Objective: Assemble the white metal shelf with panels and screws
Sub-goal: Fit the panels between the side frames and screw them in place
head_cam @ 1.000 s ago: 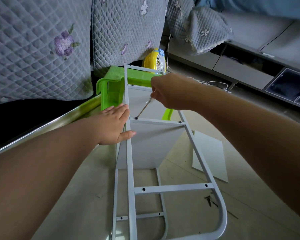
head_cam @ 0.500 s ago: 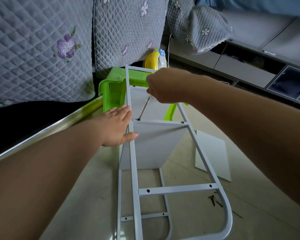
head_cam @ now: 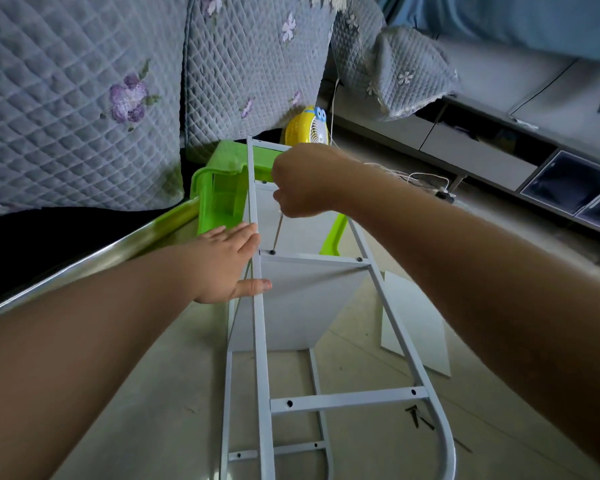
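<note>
This is a home living room. Beyond the hands stands a sofa [head_cam: 84,98] draped in a grey quilted cover stitched with purple flowers, with a small yellow fan [head_cam: 307,126] on the tiled floor [head_cam: 174,393] beside it. To their right runs a low grey cabinet [head_cam: 471,154].

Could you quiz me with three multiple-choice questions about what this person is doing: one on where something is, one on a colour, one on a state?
1. Where does the spare white panel lie?
A. on the floor, right of the frame
B. on the sofa
C. on the stool

2. What colour is the stool behind the frame?
A. red
B. green
C. black

3. What is the left hand doing?
A. gripping the screwdriver
B. resting flat against the frame rail
C. hanging idle

Answers: 1 A, it lies flat on the floor by the right rail. 2 B, its plastic is bright green. 3 B, straight fingers lie on the white frame; the right hand holds the screwdriver.
</note>
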Tool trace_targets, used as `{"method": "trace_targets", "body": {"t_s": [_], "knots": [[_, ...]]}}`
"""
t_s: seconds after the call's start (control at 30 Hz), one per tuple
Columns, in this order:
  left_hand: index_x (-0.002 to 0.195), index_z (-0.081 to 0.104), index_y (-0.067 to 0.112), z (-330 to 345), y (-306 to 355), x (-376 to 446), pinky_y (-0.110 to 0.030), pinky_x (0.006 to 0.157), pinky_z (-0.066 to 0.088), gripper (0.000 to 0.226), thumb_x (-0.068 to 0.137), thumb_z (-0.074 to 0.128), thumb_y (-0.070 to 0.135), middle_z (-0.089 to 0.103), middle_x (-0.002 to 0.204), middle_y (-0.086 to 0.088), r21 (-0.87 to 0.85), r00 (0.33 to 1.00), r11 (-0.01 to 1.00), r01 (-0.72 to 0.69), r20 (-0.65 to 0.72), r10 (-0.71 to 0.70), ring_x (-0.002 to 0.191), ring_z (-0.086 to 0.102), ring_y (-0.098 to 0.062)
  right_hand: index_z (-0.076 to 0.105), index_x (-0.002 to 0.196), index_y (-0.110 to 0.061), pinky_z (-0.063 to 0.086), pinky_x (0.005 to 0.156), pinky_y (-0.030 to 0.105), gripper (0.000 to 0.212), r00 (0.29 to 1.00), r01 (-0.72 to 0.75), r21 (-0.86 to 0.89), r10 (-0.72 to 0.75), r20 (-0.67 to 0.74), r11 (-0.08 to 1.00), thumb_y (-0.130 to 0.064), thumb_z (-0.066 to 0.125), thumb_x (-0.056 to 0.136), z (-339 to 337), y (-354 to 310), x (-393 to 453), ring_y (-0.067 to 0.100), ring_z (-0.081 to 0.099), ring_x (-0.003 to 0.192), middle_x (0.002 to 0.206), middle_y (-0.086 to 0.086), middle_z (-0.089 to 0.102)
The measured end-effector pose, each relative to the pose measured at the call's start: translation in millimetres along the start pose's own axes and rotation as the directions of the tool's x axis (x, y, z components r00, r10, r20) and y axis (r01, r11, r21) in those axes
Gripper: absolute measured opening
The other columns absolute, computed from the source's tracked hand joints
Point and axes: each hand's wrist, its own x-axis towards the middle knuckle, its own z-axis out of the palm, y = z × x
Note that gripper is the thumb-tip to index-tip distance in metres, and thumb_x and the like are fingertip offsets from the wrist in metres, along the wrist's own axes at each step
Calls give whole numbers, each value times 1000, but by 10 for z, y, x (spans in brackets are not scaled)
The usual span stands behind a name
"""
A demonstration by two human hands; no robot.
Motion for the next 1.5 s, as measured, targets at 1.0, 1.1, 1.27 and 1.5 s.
{"method": "trace_targets", "body": {"t_s": [1.0,1.1,1.27,1.5], "knots": [[145,-16,6,12,-71,-58,-27,114,-6,103,71,-5,76,-22,153,-9,-87,997,994,-72,8,73,143,-14,-16,62,103,5,40,46,20,34,907,-210,93,158,390,973,-11,34,96,32,140,-16,23,52,51,56,6,48],[145,-16,6,23,-82,-58,-28,115,-5,117,57,-21,83,-22,153,-8,-69,998,995,-69,3,70,143,-14,-16,58,110,-1,35,32,12,33,896,-223,164,136,423,961,-5,29,95,-92,32,35,5,48,26,53,9,54],[145,-17,6,-9,-50,-70,-29,115,-5,82,92,18,58,-23,153,-8,-79,998,995,-58,-3,58,143,-16,-15,45,126,0,39,73,27,35,968,-126,100,101,229,987,-15,34,97,-118,-7,-21,27,52,101,124,15,53],[146,-17,7,68,-53,-80,-28,115,-5,129,44,-27,86,-24,153,-7,-158,992,981,-115,-67,106,143,-15,-15,54,117,-2,33,70,24,29,972,168,-38,-159,171,985,-17,40,98,-110,45,-43,27,54,106,115,14,59]]}}
